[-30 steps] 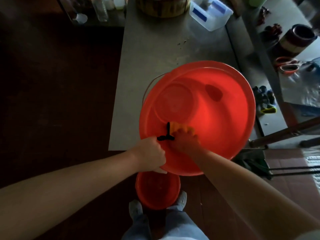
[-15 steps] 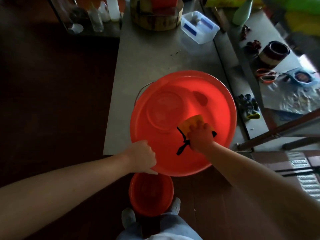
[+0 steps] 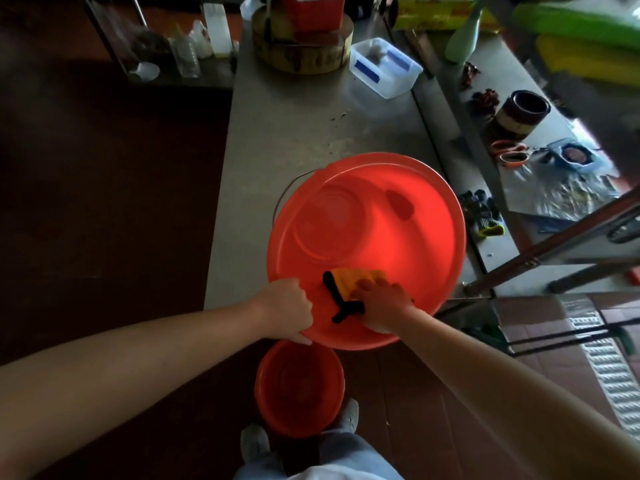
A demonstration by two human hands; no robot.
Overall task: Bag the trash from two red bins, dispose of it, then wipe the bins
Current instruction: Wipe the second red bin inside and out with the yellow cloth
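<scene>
A large red bin [image 3: 415, 237] lies tilted on the near end of the steel table [image 3: 294, 133], its opening turned up at me. My left hand [image 3: 285, 308] grips the bin's near rim. My right hand [image 3: 382, 303] is inside the bin and presses a yellow cloth with a black cord [image 3: 349, 285] against the near inner wall. The smaller red bin [image 3: 299, 388] stands upright on the floor between my feet, below the table's edge.
On the table's far end are a round wooden block [image 3: 304, 50] and a clear plastic box [image 3: 386, 65]. To the right, a second counter holds gloves [image 3: 483, 216], orange scissors [image 3: 510, 154] and a dark round tin [image 3: 519, 112]. Bottles [image 3: 214, 29] sit far left.
My right hand has wiped the cloth across the bin's inner wall, out to the right and back to the near rim beside my left hand. My left hand kept its grip.
</scene>
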